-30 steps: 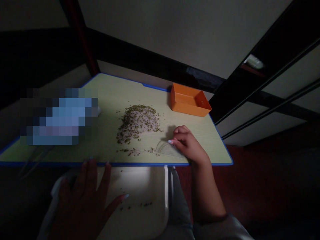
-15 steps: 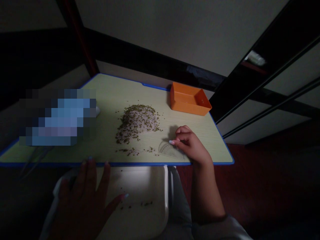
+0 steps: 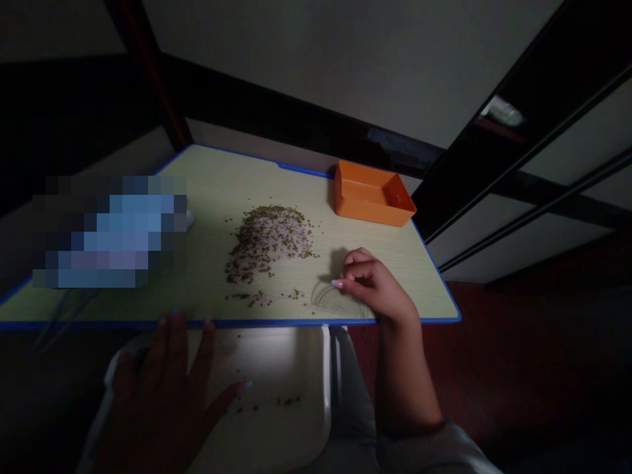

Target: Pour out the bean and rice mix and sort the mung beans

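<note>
The right hand pinched the clear protractor at four o'clock from the grain pile; a careless jerk could have flung stray grains past the white tray, at six o'clock, partly beneath the spread left hand.

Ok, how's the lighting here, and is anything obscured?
Head view: dim overall, left hand in deep shade; the right hand better lit, a soft shadow beside it on the table; pixel blocks mask part of its left side.
</note>
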{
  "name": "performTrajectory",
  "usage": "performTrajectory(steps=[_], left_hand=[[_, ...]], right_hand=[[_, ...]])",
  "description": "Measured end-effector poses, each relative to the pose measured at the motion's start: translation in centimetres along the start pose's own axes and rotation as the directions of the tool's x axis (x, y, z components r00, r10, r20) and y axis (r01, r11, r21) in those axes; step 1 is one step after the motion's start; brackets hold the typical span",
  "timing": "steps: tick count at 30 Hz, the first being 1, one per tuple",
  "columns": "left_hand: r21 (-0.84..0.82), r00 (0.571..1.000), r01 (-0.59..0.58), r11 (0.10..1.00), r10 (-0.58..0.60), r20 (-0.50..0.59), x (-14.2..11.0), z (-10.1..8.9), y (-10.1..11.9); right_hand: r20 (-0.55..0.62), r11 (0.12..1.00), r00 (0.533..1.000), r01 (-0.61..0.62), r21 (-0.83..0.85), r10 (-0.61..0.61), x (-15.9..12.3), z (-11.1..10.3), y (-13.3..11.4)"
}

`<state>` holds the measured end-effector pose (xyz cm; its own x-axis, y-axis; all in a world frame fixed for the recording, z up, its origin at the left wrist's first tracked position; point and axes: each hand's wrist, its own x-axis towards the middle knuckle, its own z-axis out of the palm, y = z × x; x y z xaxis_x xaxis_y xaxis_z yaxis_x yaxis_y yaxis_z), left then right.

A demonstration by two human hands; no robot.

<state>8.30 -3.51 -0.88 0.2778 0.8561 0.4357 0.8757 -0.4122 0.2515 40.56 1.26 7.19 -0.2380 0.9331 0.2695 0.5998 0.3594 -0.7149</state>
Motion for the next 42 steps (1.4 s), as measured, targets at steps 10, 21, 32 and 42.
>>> performTrajectory(steps=[10, 21, 32, 42], left_hand=[[0.068, 0.998, -0.058, 0.996, 0.059, -0.005, -0.2, 0.2, -0.4], [0.122, 0.995, -0.096, 0.988, 0.095, 0.012, -0.2, 0.2, -0.5], [0.106, 0.997, -0.078, 0.991, 0.075, 0.034, -0.2, 0.1, -0.5], [0.128, 0.995, -0.097, 0.987, 0.095, 0.015, -0.2, 0.2, -0.5]], right_hand=[[0.102, 0.998, 0.994, 0.047, -0.044, -0.042, 0.1, -0.1, 0.0], [0.126, 0.998, 0.991, 0.044, -0.039, -0.039, 0.3, 0.4, -0.7], [0.106, 0.99, 0.987, 0.125, -0.063, -0.118, 0.8, 1.2, -1.4], [0.063, 0.99, 0.994, 0.099, -0.097, -0.093, 0.1, 0.7, -0.8]])
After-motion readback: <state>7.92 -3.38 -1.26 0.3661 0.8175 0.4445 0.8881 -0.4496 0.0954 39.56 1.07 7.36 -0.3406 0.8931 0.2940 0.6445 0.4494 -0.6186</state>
